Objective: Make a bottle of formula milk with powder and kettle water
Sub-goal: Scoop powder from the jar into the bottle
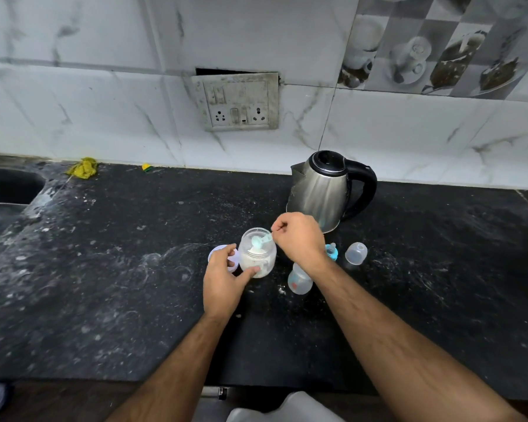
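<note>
The black stone counter (104,284) fills the lower view, and on it, at about one o'clock from the hands, stands the steel kettle (320,190), upright, lid shut, handle turned to three o'clock. Both forearms reach in from six o'clock toward the middle of the counter. The left hand (223,284) wraps the powder jar (258,257) from its seven o'clock side, thumb on the jar's front wall, steadying it upright; the jar is open and holds pale powder in its lower part. The jar's lilac lid (218,254) lies just beside it at nine o'clock, partly under the left fingers. The right hand (299,236) is pinched shut on the handle of a pale blue scoop (261,240), whose bowl sits inside the jar mouth, loaded with powder.

The baby bottle (299,280) stands open at about four o'clock from the jar, just under the right wrist, its long axis upright and its mouth facing up. So the right hand is the nearer one, and the scoop likely has only a short swing toward five o'clock to reach it. The clear cap (356,253) and the blue teat ring (332,251) rest near the bottle at two o'clock.
</note>
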A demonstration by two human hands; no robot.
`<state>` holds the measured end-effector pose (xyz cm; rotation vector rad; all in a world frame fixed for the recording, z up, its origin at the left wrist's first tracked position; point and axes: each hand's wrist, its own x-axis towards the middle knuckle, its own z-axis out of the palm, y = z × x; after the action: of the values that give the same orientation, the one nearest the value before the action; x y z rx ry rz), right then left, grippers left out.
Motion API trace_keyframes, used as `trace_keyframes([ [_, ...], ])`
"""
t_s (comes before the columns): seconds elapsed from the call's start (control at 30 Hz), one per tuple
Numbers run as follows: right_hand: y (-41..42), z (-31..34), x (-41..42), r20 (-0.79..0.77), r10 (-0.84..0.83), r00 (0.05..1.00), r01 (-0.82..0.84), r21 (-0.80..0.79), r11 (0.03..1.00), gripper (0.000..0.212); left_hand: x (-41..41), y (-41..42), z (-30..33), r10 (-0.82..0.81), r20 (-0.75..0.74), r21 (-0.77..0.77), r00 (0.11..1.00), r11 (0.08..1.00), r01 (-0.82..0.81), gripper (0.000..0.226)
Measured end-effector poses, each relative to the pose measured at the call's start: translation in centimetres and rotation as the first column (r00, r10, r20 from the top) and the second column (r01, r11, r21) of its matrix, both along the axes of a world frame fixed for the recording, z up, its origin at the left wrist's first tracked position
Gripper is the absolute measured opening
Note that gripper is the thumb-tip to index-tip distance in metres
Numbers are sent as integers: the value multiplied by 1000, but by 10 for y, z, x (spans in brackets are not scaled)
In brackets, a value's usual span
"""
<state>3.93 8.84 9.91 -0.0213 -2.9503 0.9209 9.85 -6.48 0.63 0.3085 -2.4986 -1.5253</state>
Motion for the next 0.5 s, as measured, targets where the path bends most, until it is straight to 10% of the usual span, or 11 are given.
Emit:
trace_keyframes([
  [0.27,-39,-18,-19,122,70,990,-113,396,911,23,-24,0,0,-171,133,-155,976,969,191,106],
  [0.5,-49,-23,-19,194,81,978,-161,442,882,22,-34,6,-4,-137,103,-141,985,979,151,81],
])
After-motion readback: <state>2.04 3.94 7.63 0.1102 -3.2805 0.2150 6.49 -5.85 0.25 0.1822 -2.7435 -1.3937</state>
